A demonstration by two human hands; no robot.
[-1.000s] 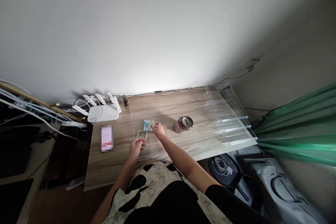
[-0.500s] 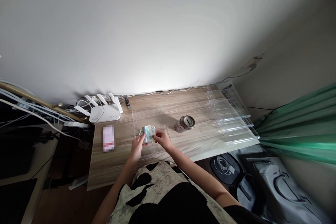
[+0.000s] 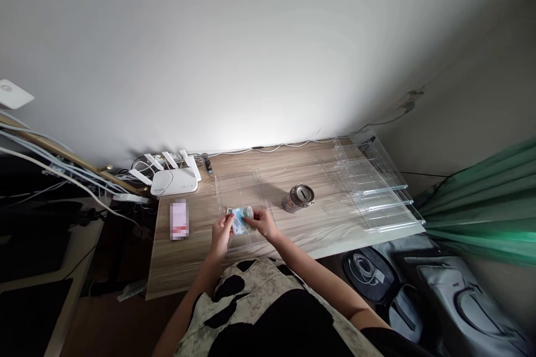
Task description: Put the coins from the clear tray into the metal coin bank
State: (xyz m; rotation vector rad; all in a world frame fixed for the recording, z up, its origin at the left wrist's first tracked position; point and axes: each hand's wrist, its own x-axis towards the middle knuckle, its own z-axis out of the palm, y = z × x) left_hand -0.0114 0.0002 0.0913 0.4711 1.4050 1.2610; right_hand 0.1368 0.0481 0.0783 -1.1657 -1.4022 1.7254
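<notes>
My left hand pinches the left side of a blue-green banknote, thumb on top. The thumb and fingers of my right hand close on its right side. The note looks folded, and whether several are stacked I cannot tell. Both hands are above a clear plastic panel lying on the table. To the right of my right hand stands a can-shaped money box with a slot in its metal lid; neither hand touches it.
A white router with upright antennas is at the back left, near a small dark bottle-like object. A blurred pink item lies at the left. Clear plastic panels overlap at the right, by a green curtain.
The banknote shows a different face and looks flatter. My right thumb has moved further over it. The view has shifted slightly, so the table things appear further right.
</notes>
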